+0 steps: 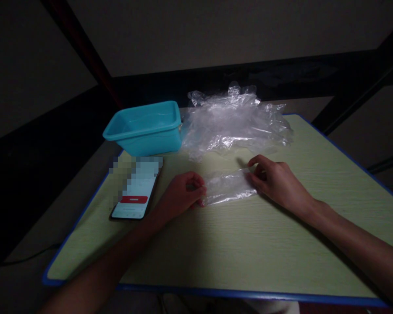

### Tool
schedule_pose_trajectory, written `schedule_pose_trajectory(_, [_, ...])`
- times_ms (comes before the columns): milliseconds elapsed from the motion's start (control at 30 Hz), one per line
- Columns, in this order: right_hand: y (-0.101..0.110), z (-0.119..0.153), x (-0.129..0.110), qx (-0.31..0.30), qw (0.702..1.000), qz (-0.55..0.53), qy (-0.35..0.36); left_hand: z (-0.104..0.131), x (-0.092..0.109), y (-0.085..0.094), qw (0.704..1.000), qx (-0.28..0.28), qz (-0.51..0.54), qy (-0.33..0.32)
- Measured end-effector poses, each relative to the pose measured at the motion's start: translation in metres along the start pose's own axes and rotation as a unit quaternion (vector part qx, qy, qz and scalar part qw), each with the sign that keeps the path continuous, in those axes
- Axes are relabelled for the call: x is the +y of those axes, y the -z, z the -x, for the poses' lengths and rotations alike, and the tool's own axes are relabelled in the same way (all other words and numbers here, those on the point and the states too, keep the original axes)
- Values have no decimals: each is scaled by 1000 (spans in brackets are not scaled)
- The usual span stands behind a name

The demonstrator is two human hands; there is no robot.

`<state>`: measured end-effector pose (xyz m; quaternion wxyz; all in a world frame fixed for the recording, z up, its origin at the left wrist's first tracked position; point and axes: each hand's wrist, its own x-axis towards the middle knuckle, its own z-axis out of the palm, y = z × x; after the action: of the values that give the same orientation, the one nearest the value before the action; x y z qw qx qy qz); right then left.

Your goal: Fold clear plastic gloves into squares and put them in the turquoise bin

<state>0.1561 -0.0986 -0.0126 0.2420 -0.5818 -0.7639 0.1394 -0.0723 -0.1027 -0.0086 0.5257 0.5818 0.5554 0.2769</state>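
Note:
A clear plastic bag [229,186], flat and narrow, lies across the table between my two hands. At its left end my left hand [188,190] is closed, with thumb and fingers pinching the plastic edge. My right hand [270,176] is at the other end; its thumb touches the plastic, while the bent index finger stands apart from the thumb. The remaining fingers of that hand are curled and partly hidden. Behind the bag spreads a loose heap of crumpled clear plastic bags [232,122].
A turquoise plastic basin [150,139] stands at the back left, beside the heap. In front of it lies a phone [134,192] with its screen lit, near my left forearm. The pale wood-grain table [236,248] has a blue edge. A wall rises behind it.

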Motion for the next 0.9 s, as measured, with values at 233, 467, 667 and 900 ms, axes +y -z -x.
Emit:
schedule_pose_trajectory(233, [-4,3,1,0,996,91,19,3,0,1,999,-5,-29,-26])
schedule_pose_trajectory(467, [-4,5,-3,-11,977,210,28,3,-2,2,999,-12,-18,-37])
schedule_pose_trajectory(667, [-2,6,-6,-27,954,296,37,5,4,0,999,-2,-31,-27])
schedule_pose_trajectory(900, [-1,4,-2,-22,965,260,23,6,1,1,998,-10,-47,-47])
